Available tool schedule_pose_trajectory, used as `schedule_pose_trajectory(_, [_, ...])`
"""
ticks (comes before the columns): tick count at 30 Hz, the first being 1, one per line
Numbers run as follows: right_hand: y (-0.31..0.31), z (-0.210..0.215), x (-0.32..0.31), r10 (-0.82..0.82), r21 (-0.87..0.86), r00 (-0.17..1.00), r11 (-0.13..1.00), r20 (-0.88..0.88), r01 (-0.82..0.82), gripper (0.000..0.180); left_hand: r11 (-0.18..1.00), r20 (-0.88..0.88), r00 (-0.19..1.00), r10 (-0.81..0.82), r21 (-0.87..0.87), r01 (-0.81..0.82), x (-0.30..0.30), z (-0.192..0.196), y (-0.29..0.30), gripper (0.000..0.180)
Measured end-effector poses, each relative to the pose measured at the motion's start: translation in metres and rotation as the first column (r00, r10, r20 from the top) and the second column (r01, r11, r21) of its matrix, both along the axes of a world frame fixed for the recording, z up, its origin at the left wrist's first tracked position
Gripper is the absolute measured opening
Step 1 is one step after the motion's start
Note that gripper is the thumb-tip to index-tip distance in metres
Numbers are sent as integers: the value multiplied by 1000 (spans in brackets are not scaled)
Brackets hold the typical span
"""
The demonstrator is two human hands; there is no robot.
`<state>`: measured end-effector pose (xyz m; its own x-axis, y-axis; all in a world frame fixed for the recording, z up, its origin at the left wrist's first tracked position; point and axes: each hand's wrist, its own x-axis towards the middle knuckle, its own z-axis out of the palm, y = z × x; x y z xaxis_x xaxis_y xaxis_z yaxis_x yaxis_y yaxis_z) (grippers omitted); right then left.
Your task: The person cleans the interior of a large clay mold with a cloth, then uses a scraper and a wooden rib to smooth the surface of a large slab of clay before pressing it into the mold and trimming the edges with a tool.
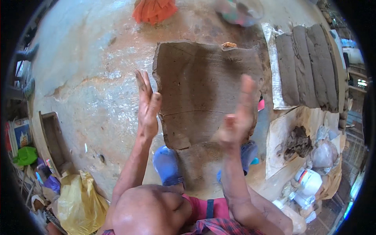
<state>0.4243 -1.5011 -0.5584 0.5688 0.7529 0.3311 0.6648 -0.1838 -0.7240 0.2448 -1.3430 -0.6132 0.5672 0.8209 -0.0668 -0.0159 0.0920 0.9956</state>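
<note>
A broad, dark grey-brown clay slab (196,88) with ragged edges lies on the floor in front of my feet. A thin crease runs across its lower part. My left hand (148,109) is beside the slab's left edge, fingers stretched out and thumb toward the clay; whether it touches the edge I cannot tell. Over the slab's right part, my right hand (237,113) is blurred by motion, its fingers extended and nothing seen in it. Both palms roughly face each other.
Long clay slabs (307,66) rest on a white sheet at the right. Below them, a clay lump (298,143) sits on a pale board near white containers (309,182). At left are a wooden trough (55,139) and a yellow bag (80,203). My blue clogs (166,164) stand at the slab's near edge.
</note>
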Motion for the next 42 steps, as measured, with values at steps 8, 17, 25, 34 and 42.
schedule_pose_trajectory(8, [53,-89,-23,214,-12,965,976,-151,-218,107,989,80,989,-122,93,114,44,17,43,73])
schedule_pose_trajectory(17, [112,-103,-12,145,221,966,970,-216,-96,100,947,-149,977,-150,262,185,44,28,44,69])
schedule_pose_trajectory(25, [143,-137,13,100,186,995,977,14,-101,91,902,-317,939,-137,352,251,53,16,49,69])
schedule_pose_trajectory(34, [176,-139,23,-44,305,996,952,80,17,95,866,-393,917,-68,433,250,55,11,41,67])
schedule_pose_trajectory(42, [185,-137,38,-169,417,969,905,178,81,98,898,-385,919,-86,370,239,58,13,41,67])
